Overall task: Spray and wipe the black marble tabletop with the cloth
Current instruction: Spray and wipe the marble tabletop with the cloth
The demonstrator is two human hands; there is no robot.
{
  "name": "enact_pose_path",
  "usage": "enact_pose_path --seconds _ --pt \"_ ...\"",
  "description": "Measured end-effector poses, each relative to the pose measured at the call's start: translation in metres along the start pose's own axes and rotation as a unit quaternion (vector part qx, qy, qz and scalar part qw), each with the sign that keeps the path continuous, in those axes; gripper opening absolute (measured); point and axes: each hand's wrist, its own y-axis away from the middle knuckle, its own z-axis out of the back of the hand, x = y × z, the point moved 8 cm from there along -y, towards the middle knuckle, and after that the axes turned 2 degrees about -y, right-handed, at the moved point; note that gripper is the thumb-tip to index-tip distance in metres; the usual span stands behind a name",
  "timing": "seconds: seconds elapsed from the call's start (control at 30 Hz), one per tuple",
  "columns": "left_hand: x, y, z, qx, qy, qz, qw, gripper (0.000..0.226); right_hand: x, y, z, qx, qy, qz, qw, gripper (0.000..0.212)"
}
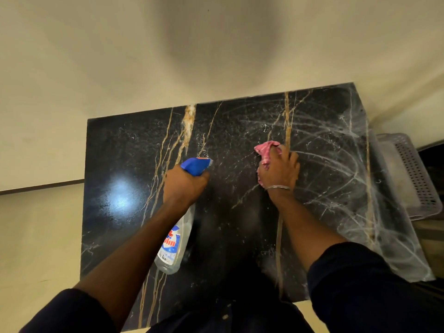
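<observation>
The black marble tabletop (125, 145) with gold veins fills the middle of the view. Its right part carries white curved wipe streaks. My left hand (183, 186) grips a clear spray bottle (173, 243) by the neck, its blue trigger head (195, 165) pointing away from me over the table's middle. My right hand (280, 170) holds a bunched pink cloth (265, 151) and presses it on the marble right of centre. A thin metal bangle sits on that wrist.
A pale perforated plastic basket (413, 179) stands just past the table's right edge. Cream floor (96, 56) surrounds the table at the back and left. A lamp's glare spot lies on the marble at the left.
</observation>
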Motion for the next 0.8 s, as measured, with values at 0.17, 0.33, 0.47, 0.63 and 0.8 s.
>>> enact_pose_path --seconds 0.17,0.33,0.47,0.63,0.8 --pt "0.001 -0.007 -0.001 0.000 0.013 0.006 1.000 0.017 0.003 0.000 0.000 -0.021 -0.027 -0.135 0.990 0.059" --pt "0.010 -0.016 -0.003 0.003 0.013 0.032 0.999 0.022 0.081 0.003 -0.012 0.009 -0.020 0.002 1.000 0.057" --pt "0.010 -0.026 -0.001 -0.007 0.001 0.044 0.999 0.027 0.130 0.008 -0.021 0.027 -0.003 0.125 0.992 0.052" --pt "0.000 -0.038 0.002 -0.010 0.001 0.042 0.999 0.022 0.118 -0.013 -0.022 0.039 -0.002 0.221 0.974 0.055" --pt "-0.003 -0.051 -0.002 0.003 0.000 0.033 0.999 0.020 0.049 -0.075 -0.004 0.022 0.004 0.106 0.994 0.055"
